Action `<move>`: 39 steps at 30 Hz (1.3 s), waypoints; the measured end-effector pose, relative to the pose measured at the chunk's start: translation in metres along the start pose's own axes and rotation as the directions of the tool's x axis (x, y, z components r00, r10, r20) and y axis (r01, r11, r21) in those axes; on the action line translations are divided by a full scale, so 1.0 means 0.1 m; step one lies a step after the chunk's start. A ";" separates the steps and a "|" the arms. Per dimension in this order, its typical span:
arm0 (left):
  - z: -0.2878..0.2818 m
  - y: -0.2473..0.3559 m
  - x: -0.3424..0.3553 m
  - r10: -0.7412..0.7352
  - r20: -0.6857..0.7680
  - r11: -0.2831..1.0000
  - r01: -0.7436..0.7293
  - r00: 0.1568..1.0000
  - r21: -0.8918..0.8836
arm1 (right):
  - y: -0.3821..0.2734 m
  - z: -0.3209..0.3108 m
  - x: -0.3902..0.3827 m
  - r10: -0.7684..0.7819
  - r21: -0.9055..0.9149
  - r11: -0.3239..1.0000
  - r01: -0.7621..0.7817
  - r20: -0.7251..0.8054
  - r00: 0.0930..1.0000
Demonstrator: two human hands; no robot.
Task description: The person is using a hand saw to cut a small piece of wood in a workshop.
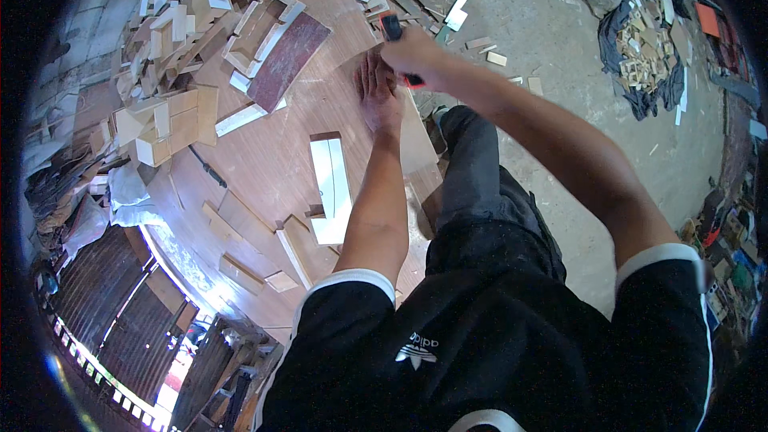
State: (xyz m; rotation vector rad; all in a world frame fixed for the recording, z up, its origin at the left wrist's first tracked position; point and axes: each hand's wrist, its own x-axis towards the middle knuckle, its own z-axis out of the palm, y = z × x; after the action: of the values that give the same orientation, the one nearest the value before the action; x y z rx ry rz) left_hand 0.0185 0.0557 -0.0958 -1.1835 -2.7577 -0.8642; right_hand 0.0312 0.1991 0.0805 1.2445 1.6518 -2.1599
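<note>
Currently, right hand (416,53): fingers clamped around black-and-red tool handle (391,27). Left hand (379,96) just beside, over wooden worktop (276,156); finger spacing: cannot tell.

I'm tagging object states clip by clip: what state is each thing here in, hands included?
Left hand: back up, fingers extended
Right hand: closed around a handle
Black-and-red handle: gripped; the rest of its tool is unclear
White-faced wood piece: lying on the tabletop
Thin dark-handled tool: lying loose, unheld
Dark sack: open, filled with wood scraps
Wooden boxes: jumbled together
</note>
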 end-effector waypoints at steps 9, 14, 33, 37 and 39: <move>0.05 -0.03 0.06 0.023 -0.041 1.000 -0.022 0.999 0.017 | 0.17 0.12 0.17 -0.008 0.007 1.000 0.008 -0.086 0.996; 0.00 0.02 0.02 0.054 -0.102 0.998 -0.057 0.993 -0.033 | -0.04 -0.11 -0.20 0.027 0.074 0.997 -0.026 -0.016 1.000; -0.04 0.01 0.01 0.023 -0.023 1.000 -0.023 0.999 0.016 | 0.07 -0.10 -0.06 0.025 0.080 0.997 -0.025 -0.001 1.000; -0.02 0.04 0.06 0.003 -0.100 0.999 -0.008 0.995 -0.052 | 0.32 0.12 0.44 0.057 -0.054 0.997 -0.061 -0.072 0.996; -0.01 0.05 0.05 0.008 -0.125 0.999 -0.013 0.992 -0.039 | 0.37 0.18 0.56 0.081 -0.050 0.995 -0.085 -0.085 0.993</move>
State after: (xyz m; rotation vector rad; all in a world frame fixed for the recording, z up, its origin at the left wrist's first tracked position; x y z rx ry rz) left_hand 0.0176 0.0610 -0.0913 -1.1087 -2.6450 -0.9610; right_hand 0.0070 0.1895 0.0163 1.3793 1.6466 -2.0283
